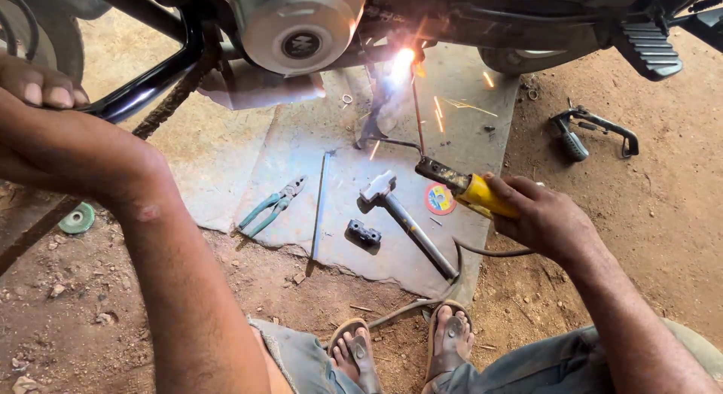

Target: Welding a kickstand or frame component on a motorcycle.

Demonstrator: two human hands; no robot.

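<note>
Right hand (544,217) grip closed on yellow electrode holder (471,189); rod tip sparking under motorcycle frame (162,74). Left hand (38,85) rests on frame, grip state unclear.

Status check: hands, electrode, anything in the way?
Right hand grips yellow electrode holder; rod tip sparking under motorcycle frame. Left hand on frame tube. Hammer, pliers lie on sheet, clear of the arc.
</note>
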